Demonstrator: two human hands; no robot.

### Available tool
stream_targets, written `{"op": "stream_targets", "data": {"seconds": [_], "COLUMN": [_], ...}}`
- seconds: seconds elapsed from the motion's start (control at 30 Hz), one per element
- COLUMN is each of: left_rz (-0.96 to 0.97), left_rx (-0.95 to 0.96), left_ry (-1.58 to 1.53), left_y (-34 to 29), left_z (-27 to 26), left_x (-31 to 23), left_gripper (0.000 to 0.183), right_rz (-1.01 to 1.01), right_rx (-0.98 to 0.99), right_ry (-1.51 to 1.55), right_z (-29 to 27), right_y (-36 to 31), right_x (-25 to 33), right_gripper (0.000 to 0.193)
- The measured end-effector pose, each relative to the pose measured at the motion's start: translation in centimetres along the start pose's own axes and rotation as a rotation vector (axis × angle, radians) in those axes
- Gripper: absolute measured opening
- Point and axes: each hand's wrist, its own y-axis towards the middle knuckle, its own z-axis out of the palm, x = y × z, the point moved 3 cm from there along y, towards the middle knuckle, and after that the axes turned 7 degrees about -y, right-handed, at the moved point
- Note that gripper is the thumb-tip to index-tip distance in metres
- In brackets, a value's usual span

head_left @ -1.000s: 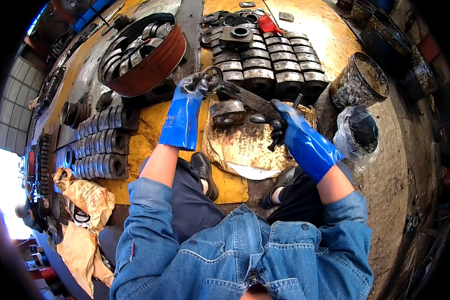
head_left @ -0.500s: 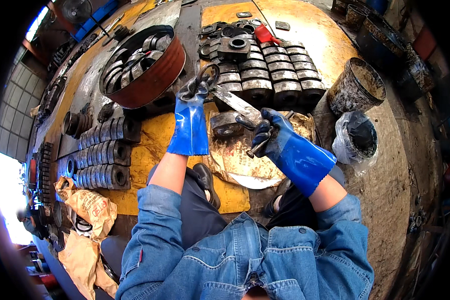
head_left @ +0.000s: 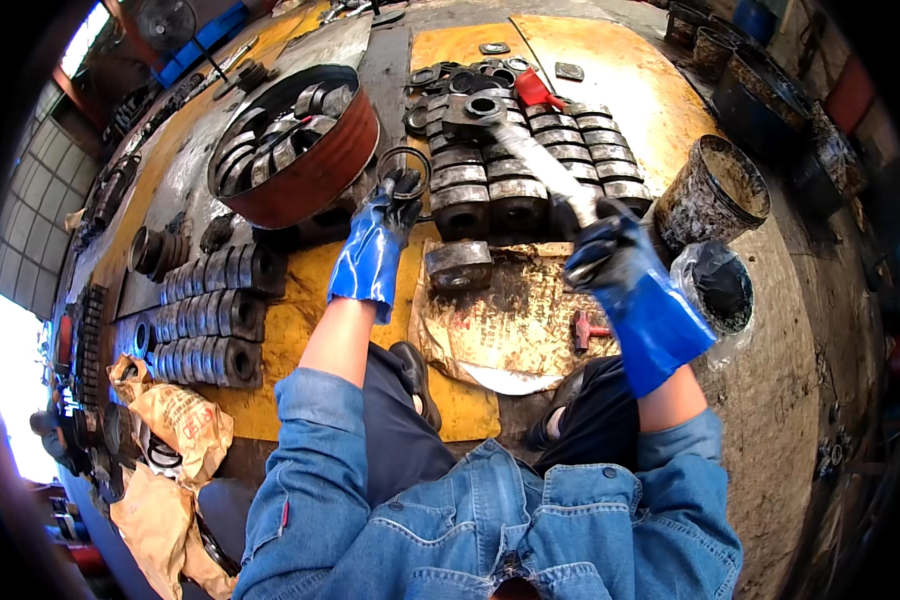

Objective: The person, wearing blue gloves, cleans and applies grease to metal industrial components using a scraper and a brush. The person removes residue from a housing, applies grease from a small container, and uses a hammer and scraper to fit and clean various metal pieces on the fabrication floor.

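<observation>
My left hand (head_left: 395,200), in a blue and black rubber glove, is closed round a thin dark ring (head_left: 426,160) beside the red drum. My right hand (head_left: 608,248), gloved alike, grips a flat pale scraper-like blade (head_left: 550,170); motion blurs it, and its far end points up-left over the stacked metal blocks. Something else in the right hand is too smeared to make out. Between my hands, a single dark metal block (head_left: 458,266) rests on a stained paper sack (head_left: 500,325). A small red hammer (head_left: 588,331) lies at the sack's right side.
Stacked metal blocks (head_left: 518,190) stand ahead, with a red scoop (head_left: 536,90) on top. A rusty red drum (head_left: 320,160) holds rings at left, above rows of blocks (head_left: 205,312). At right are a grimy bucket (head_left: 705,195) and a bag-lined bucket (head_left: 722,285). Paper bags (head_left: 185,420) lie near left.
My right hand has swung right and up, taking the pale blade away from the left hand. The ring in my left hand now stands more fully in view. The red hammer is uncovered.
</observation>
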Motion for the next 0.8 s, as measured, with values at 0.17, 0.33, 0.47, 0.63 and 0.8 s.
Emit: {"op": "stream_targets", "data": {"seconds": [0.17,0.33,0.47,0.63,0.8], "left_rz": [0.074,0.324,0.262,0.22,0.159], "left_rx": [0.066,0.156,0.127,0.06,0.098], "left_ry": [0.242,0.994,0.96,0.833,0.894], "left_y": [-0.8,-8.2,-8.2,-7.4,-8.2], "left_z": [3.2,7.3,8.2,6.7,6.9], "left_x": [0.1,-0.6,-0.5,1.4,0.2], "left_gripper": [0.034,0.033,0.03,0.028,0.033], "right_rz": [-0.596,-0.913,-0.465,-0.857,-0.032], "right_rx": [-0.141,-0.726,-1.431,-1.224,-1.623], "right_ry": [-0.367,-1.134,-1.632,-1.372,-2.061], "right_z": [-5.5,-17.4,-28.7,-39.8,-34.1], "right_y": [-2.0,-8.4,-12.0,-12.8,-7.4], "right_x": [13.7,19.5,22.6,23.6,15.8], "right_gripper": [0.023,0.033,0.029,0.031,0.045]}}
